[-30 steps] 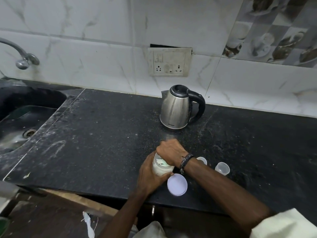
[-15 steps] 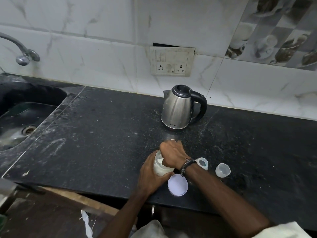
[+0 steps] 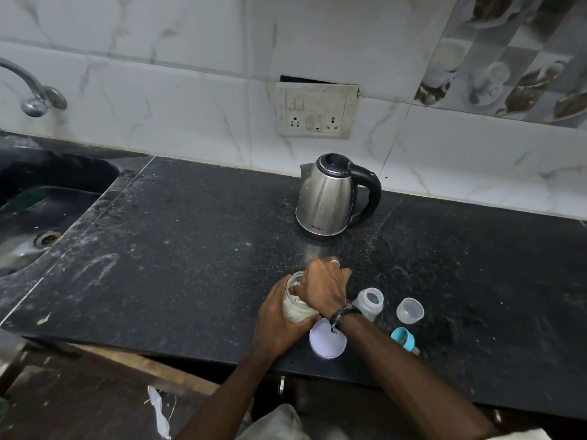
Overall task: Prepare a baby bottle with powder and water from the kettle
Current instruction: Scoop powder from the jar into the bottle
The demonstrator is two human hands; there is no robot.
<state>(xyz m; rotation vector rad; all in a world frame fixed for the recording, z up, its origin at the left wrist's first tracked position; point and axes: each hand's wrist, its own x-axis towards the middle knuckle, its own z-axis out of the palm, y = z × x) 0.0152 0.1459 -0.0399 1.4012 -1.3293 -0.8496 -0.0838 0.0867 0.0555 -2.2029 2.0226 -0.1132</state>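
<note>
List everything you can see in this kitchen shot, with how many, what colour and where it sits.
powder jar: 1, clear with white powder, near front edge of counter, lid off
jar lid: 1, white, flat on counter just right of the jar
baby bottle: 1, clear, open top, right of the jar
clear cap: 1, translucent, right of the bottle
teat ring: 1, teal, lying in front of the cap
kettle: 1, steel with black handle, back of counter
counter: 1, black stone
socket plate: 1, off-white, on wall tiles above kettle
tap: 1, chrome, far left
sink: 1, dark, left
left hand: grips the jar
right hand: fingers reaching into the jar mouth
</note>
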